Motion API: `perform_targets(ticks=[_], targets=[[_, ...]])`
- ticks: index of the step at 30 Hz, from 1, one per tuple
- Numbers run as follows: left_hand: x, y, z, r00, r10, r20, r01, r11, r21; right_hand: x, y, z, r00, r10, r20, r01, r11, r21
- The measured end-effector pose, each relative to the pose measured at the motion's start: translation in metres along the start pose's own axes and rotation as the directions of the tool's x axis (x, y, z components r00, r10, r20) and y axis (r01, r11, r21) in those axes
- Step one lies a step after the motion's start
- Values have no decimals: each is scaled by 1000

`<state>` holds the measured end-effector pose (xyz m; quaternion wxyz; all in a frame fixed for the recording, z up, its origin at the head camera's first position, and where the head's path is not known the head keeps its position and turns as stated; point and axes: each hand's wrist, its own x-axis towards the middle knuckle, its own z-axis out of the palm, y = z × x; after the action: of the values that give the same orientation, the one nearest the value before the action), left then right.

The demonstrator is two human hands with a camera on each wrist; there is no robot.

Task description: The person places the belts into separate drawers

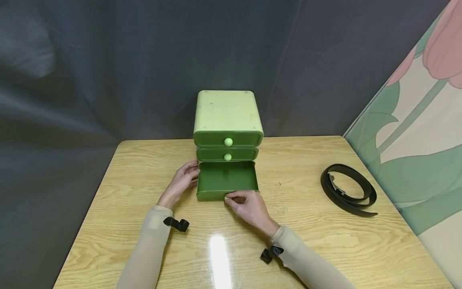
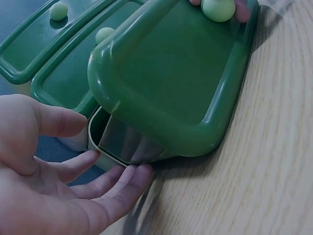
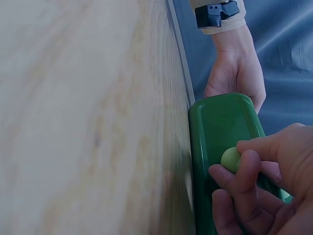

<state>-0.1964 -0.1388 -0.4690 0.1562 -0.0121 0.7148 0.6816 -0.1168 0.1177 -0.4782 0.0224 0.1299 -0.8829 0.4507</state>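
Observation:
A small green drawer cabinet with a pale green top stands at the back middle of the table. Its bottom drawer is pulled out, and the inside looks bare. My right hand pinches that drawer's round light green knob between thumb and fingers. At the cabinet's lower left side is my left hand. In the left wrist view its fingertips touch the pale casing edge beside the drawer, fingers loosely extended. The middle drawer and top drawer are closed, each with a round knob.
A coiled black belt with a metal buckle lies on the right of the wooden table. Dark curtain hangs behind the table and along its left. A tulip-patterned cloth borders the right edge.

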Motion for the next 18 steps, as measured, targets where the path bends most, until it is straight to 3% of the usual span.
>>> perform_targets(ticks=[18], targets=[[0, 0, 1, 1000, 4, -1, -4, 1000, 11, -7, 0, 1, 1000, -25, -12, 24, 1000, -11]])
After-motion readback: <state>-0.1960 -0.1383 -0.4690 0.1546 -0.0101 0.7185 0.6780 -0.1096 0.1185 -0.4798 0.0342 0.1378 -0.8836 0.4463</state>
